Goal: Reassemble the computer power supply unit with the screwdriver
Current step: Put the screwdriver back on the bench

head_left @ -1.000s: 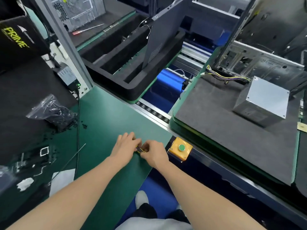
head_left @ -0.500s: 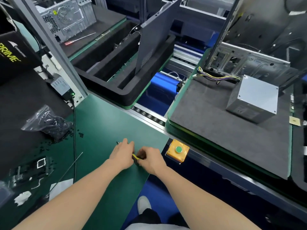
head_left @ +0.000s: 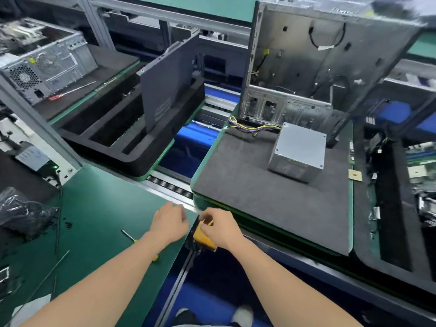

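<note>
1. Left hand (head_left: 169,222) hovers low over the near-right corner of the green workbench mat (head_left: 101,208), fingers curled loosely downward; whether it grips anything, I cannot tell.
2. Right hand (head_left: 220,228) sits just beside it, over the yellow push-button box (head_left: 203,239) at the bench edge, thumb and forefinger pinched on something small and yellowish, too small to identify.
3. There's the slim yellow-handled screwdriver (head_left: 135,240), lying flat on the mat, partly hidden under the left forearm. Its long axis runs diagonally: metal tip pointing up-left, away from the person, yellow handle end peeking out near-right below the arm.
4. Neither hand touches that screwdriver.
5. The grey metal box-shaped power supply unit (head_left: 297,152) rests on the dark grey foam pad (head_left: 259,197) across the roller conveyor (head_left: 169,185), well apart from both hands.
6. Its bundle of yellow and purple wires (head_left: 252,127) trails left, at the foot of the open silver computer case (head_left: 313,67) standing upright behind it.
</note>
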Motion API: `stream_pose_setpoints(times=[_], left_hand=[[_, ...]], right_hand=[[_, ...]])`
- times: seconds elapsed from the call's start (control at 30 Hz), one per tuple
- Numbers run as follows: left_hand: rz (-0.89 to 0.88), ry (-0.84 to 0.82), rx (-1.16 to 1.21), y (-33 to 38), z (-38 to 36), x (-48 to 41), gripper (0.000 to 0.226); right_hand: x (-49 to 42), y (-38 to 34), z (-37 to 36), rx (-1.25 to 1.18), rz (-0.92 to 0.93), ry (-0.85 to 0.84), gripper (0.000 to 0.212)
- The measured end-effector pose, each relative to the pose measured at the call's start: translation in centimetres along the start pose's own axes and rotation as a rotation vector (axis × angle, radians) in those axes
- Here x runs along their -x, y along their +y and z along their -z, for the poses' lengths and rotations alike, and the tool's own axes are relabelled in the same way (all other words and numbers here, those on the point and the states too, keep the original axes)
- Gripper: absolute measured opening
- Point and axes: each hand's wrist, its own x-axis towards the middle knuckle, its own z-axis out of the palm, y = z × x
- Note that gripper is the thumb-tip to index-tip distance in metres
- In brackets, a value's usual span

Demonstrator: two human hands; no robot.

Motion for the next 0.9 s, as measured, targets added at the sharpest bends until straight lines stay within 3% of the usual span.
stream_pose_setpoints(times=[0.17,0.5,0.67,0.9], left_hand=[[-0.005,-0.051,0.296,4.5,-0.1,-0.7,0.012],[-0.149,-0.282,0.239,5.9,-0.2,-2.8,0.019],[-0.119,-0.4,0.317,4.3,0.4,-3.6,0.018],[-0.141,-0.409,0.368,2.9,0.0,-3.7,0.016]], right_hand=[[0.8,3.0,3.1,-0.028,-0.021,0.047,0.025],[1.0,5.2,1.7,-0.164,-0.233,0.042,0.028],[0.8,4.4,0.4,-0.289,-0.364,0.031,0.024],[0.7,3.2,-1.2,-0.256,-0.45,0.055,0.02]])
